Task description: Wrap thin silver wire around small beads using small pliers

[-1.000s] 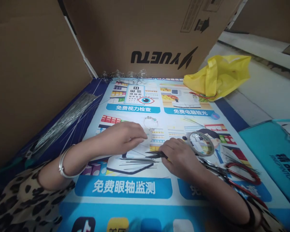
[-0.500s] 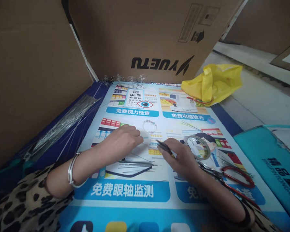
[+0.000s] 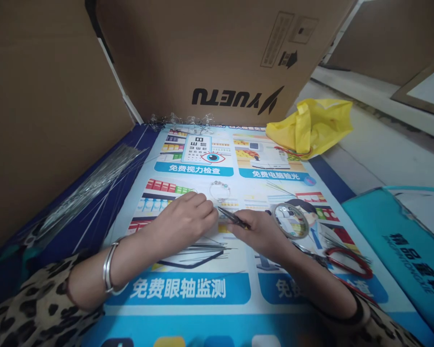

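Note:
My left hand (image 3: 193, 217) is closed in a pinch, knuckles up, over the printed sheet; whatever its fingertips hold is too small or hidden to make out. In my right hand (image 3: 258, 231) is a pair of slim dark-jawed pliers (image 3: 233, 218), their tips close to my left fingertips. Just beyond the hands lies a beaded wire ring (image 3: 220, 191). Several straight thin wires (image 3: 202, 250) lie on the sheet below my left hand. Beside my right hand sits a round clear roll (image 3: 291, 220), perhaps tape or coiled line.
Red-handled scissors (image 3: 349, 262) lie under my right forearm, near more wires. A wire bundle (image 3: 94, 188) rests at left. Cardboard (image 3: 159, 58) stands behind, with wire pieces (image 3: 183, 121) at its foot. A yellow bag (image 3: 311, 126) and a teal bag (image 3: 394, 236) lie at right.
My right hand has brought the pliers left, so their tips are now at my left fingertips. The whole view has shifted slightly; the beaded ring stays in place on the sheet.

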A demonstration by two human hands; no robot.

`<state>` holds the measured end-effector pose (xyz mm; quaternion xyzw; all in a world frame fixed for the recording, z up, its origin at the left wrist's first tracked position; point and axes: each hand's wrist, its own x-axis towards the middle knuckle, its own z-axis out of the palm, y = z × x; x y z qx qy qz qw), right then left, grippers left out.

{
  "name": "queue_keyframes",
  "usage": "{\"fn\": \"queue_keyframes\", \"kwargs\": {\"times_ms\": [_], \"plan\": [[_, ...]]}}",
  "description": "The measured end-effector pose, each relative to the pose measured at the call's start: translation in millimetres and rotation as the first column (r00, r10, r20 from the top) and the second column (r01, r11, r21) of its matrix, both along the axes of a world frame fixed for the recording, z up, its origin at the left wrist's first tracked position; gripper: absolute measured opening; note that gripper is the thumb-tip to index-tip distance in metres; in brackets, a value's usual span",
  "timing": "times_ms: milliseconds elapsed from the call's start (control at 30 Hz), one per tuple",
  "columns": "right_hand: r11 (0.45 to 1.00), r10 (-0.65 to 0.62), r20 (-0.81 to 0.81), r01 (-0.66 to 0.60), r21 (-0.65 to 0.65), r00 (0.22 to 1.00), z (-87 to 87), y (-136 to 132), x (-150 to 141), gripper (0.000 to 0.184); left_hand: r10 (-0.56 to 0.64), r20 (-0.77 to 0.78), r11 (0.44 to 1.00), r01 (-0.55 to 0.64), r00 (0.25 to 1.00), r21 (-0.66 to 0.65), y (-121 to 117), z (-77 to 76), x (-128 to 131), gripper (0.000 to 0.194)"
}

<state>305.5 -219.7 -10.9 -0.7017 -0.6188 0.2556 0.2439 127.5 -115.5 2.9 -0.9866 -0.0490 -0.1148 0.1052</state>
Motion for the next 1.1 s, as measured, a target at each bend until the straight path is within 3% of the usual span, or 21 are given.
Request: {"fn": "queue_keyframes", "kwargs": {"times_ms": [333, 467, 533, 633, 767, 833, 900, 1000, 1100], "plan": [[0.999, 0.012, -0.128, -0.017, -0.037, 0.992, -0.8, 3, -3, 0.017, 0.092, 0.044, 0.996, -0.091, 0.995, -0.021, -2, -0.9, -2, 0.014], [0.999, -0.015, -0.165, 0.007, -0.047, 0.986, -0.7, 4, -4, 0.017, 0.180, 0.025, 0.970, -0.173, 0.983, -0.170, 0, -3.7, -2, 0.018], [0.999, -0.026, -0.189, 0.018, -0.045, 0.982, -0.9, 5, -5, 0.019, 0.239, 0.022, 0.921, -0.220, 0.971, -0.322, 2, -3.9, -1, 0.020], [0.998, -0.059, -0.285, 0.046, -0.053, 0.957, -2.5, 5, -7, 0.017, 0.327, 0.050, 0.746, -0.226, 0.944, -0.626, 4, -2.2, 2, 0.017], [0.991, -0.122, -0.439, 0.086, -0.102, 0.890, -6.2, 4, -8, 0.014, 0.446, -0.023, 0.355, -0.200, 0.895, -0.913, 2, -0.5, 9, 0.011], [0.989, -0.141, -0.496, 0.096, -0.116, 0.857, -7.9, 4, -9, 0.014, 0.486, -0.078, 0.150, -0.171, 0.871, -0.974, -1, -1.4, 12, 0.010], [0.988, -0.150, -0.541, 0.100, -0.121, 0.827, -8.9, 3, -9, 0.013, 0.509, -0.106, -0.008, -0.119, 0.854, -0.993, -3, -3.2, 14, 0.008], [0.988, -0.150, -0.583, 0.095, -0.124, 0.798, -9.3, 2, -10, 0.012, 0.528, -0.109, -0.135, -0.044, 0.842, -0.990, -6, -6.5, 16, 0.009], [0.988, -0.146, -0.591, 0.088, -0.126, 0.794, -9.7, 2, -10, 0.011, 0.545, -0.092, -0.166, 0.000, 0.833, -0.986, -8, -9.6, 16, 0.009]]}}
